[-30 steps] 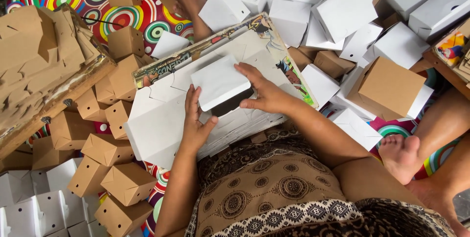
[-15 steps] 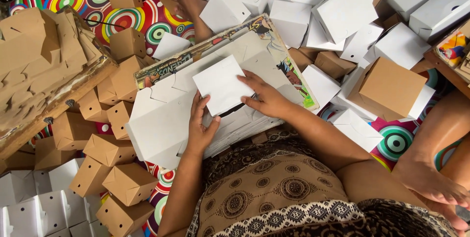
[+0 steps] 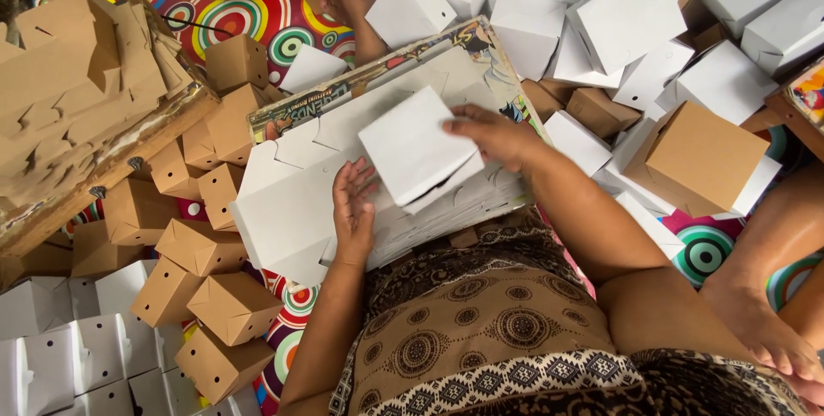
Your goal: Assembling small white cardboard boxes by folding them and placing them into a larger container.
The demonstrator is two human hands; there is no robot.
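While my right hand (image 3: 493, 134) grips the far edge of the white box (image 3: 418, 157), fingers (image 3: 459, 124) curled over its top, the box sits tilted on the stack of flat white cardboard (image 3: 292, 210) across my lap. My left hand (image 3: 354, 210) lies flat on that stack just beside the box, fingers (image 3: 360, 177) loosely spread, tips touching the box's near side. Brown boxes (image 3: 215, 296) crowd the floor to my left. White boxes (image 3: 601, 12) are heaped ahead, on a bright circle-patterned mat (image 3: 283, 30).
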